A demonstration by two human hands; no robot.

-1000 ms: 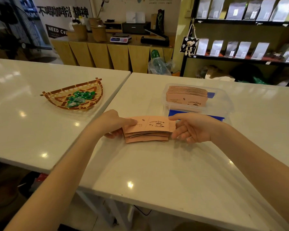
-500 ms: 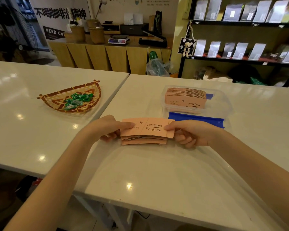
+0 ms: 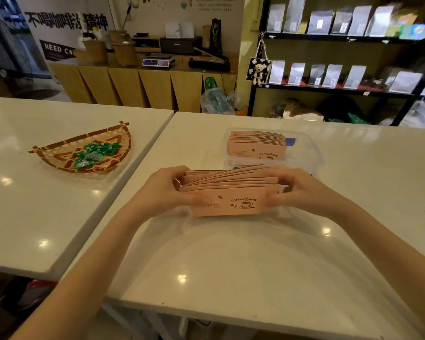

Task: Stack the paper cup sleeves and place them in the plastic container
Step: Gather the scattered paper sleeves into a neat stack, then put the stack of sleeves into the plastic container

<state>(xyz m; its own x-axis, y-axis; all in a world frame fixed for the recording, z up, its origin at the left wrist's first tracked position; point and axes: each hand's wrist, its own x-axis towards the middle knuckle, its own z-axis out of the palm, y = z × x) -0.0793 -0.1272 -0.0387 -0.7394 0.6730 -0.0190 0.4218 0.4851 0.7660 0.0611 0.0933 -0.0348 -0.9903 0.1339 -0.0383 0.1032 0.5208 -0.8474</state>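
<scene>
A stack of pink paper cup sleeves (image 3: 228, 192) with a coffee cup print stands on its long edge on the white table, printed face toward me, the sleeves fanned unevenly at the top. My left hand (image 3: 168, 190) grips its left end and my right hand (image 3: 295, 188) grips its right end. Just behind it sits the clear plastic container (image 3: 312, 153), with another row of pink sleeves (image 3: 255, 146) standing inside its left part. A blue lid edge shows beside the container, mostly hidden by my right hand.
A woven fan-shaped basket (image 3: 59, 158) with green wrapped candies lies on the neighbouring white table to the left. A gap (image 3: 142, 163) separates the two tables. Behind are a wooden counter with a scale and dark shelves of pouches.
The sleeve stack lay flat on the table between my hands; now both hands have tipped it upright onto its edge and squeezed its ends.
</scene>
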